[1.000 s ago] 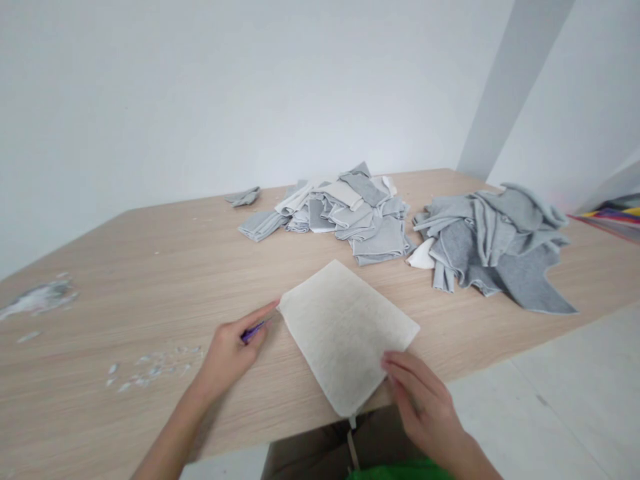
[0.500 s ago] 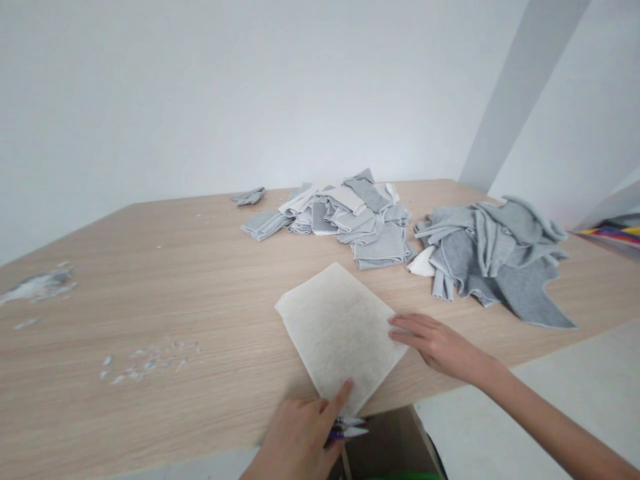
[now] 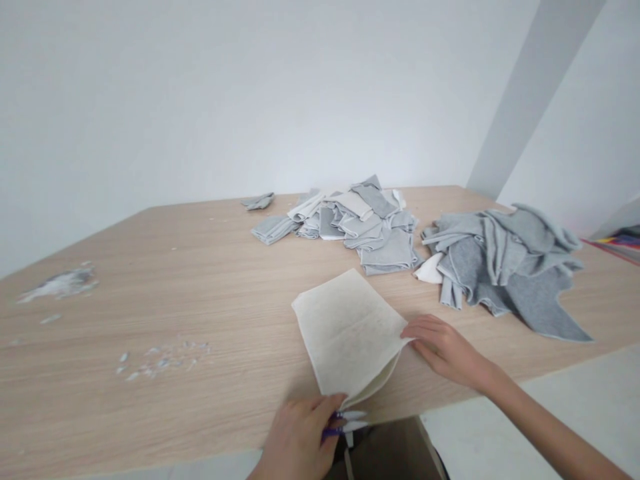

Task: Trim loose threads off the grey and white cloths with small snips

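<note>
A cream cloth (image 3: 350,333), folded double, lies at an angle near the table's front edge. Its near right edge gapes, and the layers show apart there. My left hand (image 3: 303,430) is closed on the cloth's near corner. Tucked in the same hand are purple-handled thread snips (image 3: 350,425), their blades pointing right past the fingers. My right hand (image 3: 445,350) pinches the cloth's right corner, slightly raised, between thumb and fingers.
Folded grey and white cloths (image 3: 370,227) are heaped at the back. To the right lies a crumpled grey cloth pile (image 3: 500,260). Lint and thread scraps (image 3: 163,360) are scattered on the left of the table (image 3: 225,300). Below the front edge is a dark open box (image 3: 395,450).
My left index finger, earlier laid on the cloth, now pinches its near corner. My right hand has gone from resting flat to gripping the right corner, and the layers have parted.
</note>
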A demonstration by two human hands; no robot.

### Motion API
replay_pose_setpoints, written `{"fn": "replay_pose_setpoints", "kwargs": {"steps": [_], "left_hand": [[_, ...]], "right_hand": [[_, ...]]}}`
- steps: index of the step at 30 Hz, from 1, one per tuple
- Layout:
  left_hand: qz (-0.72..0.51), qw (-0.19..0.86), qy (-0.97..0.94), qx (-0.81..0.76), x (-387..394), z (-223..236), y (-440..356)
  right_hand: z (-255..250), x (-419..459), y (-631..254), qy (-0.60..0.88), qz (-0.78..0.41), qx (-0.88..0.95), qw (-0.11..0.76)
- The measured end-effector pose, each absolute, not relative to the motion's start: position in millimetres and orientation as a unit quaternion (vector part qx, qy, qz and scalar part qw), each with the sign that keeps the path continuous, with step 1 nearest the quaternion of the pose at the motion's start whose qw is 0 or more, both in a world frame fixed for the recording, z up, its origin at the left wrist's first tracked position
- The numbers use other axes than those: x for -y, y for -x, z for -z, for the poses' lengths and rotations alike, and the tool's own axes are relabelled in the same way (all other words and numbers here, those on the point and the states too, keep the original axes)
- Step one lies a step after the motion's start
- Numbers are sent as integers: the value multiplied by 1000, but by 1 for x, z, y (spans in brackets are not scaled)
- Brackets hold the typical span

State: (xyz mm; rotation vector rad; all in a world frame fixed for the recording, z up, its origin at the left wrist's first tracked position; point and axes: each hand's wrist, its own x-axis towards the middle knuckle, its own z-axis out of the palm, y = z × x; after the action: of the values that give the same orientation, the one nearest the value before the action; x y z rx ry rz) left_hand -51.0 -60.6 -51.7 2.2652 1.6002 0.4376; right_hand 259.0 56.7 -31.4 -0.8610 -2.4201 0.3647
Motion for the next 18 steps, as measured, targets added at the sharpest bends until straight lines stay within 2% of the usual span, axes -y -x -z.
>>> {"fn": "replay_pose_setpoints", "kwargs": {"steps": [5, 11, 14, 18], "left_hand": [[-268, 246, -717, -595, 56, 21, 67], [-319, 250, -677, -614, 13, -16, 75], [-340, 253, -663, -617, -24, -15, 80], [-302, 219, -661, -651, -76, 2, 92]], "right_hand": [[8, -48, -257, 366, -271, 839, 300], [-4, -73, -242, 409, -362, 776, 314], [1, -105, -230, 432, -391, 737, 343], [12, -148, -211, 473, -356, 718, 366]]}}
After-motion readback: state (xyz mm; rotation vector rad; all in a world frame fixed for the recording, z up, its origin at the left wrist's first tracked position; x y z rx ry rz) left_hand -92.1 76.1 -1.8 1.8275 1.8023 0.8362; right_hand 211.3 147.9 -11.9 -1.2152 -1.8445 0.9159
